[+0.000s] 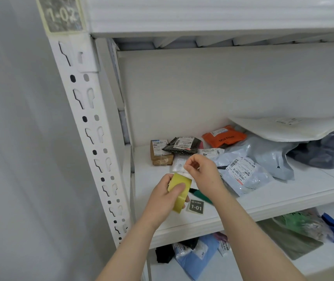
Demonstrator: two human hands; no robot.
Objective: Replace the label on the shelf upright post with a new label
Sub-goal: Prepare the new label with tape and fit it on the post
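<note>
**At the shelf: tape coming off the roll, nothing stuck on the post yet**

Over the middle shelf (283, 191), head view (the only one I've got): both hands are busy with tape, not with the label. The left hand (162, 197) is wrapped around a yellow tape roll (179, 191), thumb lying across its face. The right hand (201, 173) is just above it, thumb and forefinger pinching the tape end (184, 172), with a short clear strip running between hand and roll.

A dark 1-01 label (196, 207) lies flat near the front edge of the shelf, just beside the roll, and nobody is touching it. Can't say for sure whether it's the new one or the one that came off. My guess is new, waiting for tape.

The post (93, 138) on the left looks bare along this stretch, just slots and holes. Way up top there's a 1-02 label (60, 15) taped onto it, blurry but readable.

So progress-wise I'd call it about the middle. If an old label was here, it's off. What's left is to pull a length of tape, cut it, then fix the 1-01 label to the post.

A green-handled tool (201, 196) pokes out from under the right forearm, maybe the cutter, though I can't see its blade. Parcels (243, 171) sit further back.
</note>
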